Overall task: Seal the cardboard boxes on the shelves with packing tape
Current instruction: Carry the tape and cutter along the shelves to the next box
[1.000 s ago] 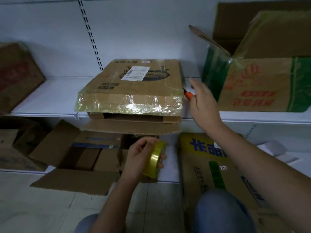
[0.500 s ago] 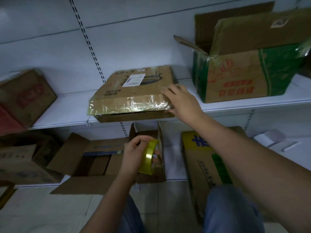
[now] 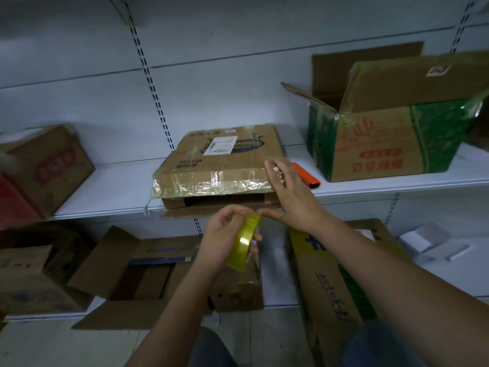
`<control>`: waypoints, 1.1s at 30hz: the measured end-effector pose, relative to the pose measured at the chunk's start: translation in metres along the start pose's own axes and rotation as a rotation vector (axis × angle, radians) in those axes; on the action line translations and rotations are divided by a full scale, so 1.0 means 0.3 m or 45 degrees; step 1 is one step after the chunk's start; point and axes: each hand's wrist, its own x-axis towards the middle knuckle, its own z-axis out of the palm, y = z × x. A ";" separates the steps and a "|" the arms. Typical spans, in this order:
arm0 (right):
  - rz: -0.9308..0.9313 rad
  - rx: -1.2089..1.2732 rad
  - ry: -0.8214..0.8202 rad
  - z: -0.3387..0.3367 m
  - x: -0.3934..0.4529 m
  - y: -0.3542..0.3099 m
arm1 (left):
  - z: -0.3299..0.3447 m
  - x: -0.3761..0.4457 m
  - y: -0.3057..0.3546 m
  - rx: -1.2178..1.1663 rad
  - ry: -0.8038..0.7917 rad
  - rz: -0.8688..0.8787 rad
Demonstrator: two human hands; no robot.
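A flat cardboard box [image 3: 219,160], with clear tape glinting along its front edge, lies on the middle white shelf [image 3: 111,192]; its lower flap hangs over the shelf lip. My left hand [image 3: 225,234] grips a yellowish roll of packing tape [image 3: 244,243] just below that box. My right hand [image 3: 291,200] is in front of the box's right front corner, fingers spread and straight, thumb reaching to the top of the roll. An orange cutter [image 3: 307,176] lies on the shelf behind my right hand.
An open green-and-brown box [image 3: 383,139] stands on the shelf at the right, a brown box [image 3: 50,168] at the left. Below are an open box [image 3: 137,271] with spread flaps and a tall yellow-topped box [image 3: 330,274]. My knees show at the bottom.
My right hand has let go of the orange cutter, touched the box corner, then dropped toward the roll. My left hand has raised the roll closer to the shelf.
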 end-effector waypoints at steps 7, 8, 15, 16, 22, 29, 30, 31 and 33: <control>-0.061 -0.200 0.384 0.042 0.036 0.033 | -0.084 0.016 -0.029 0.266 -0.134 -0.114; -0.058 -0.228 0.397 0.066 0.041 0.040 | -0.087 0.032 -0.032 0.247 -0.124 -0.103; -0.031 -0.103 0.425 0.148 0.050 0.066 | -0.138 0.214 -0.039 0.214 -0.189 0.022; -0.042 -0.080 0.422 0.143 0.048 0.068 | -0.150 0.233 -0.044 0.219 -0.222 0.026; 0.059 0.064 0.477 0.064 0.046 0.027 | -0.173 0.257 -0.073 0.221 -0.378 0.051; 0.274 0.125 0.489 -0.004 0.058 -0.032 | -0.096 0.276 -0.018 0.258 -0.374 0.018; 0.284 0.123 0.479 -0.010 0.057 -0.039 | -0.082 0.285 -0.005 0.284 -0.368 0.000; 0.285 0.125 0.457 -0.005 0.060 -0.048 | -0.079 0.295 -0.001 0.296 -0.358 -0.017; 0.296 0.107 0.445 -0.018 0.041 -0.070 | -0.062 0.296 0.019 0.318 -0.381 -0.031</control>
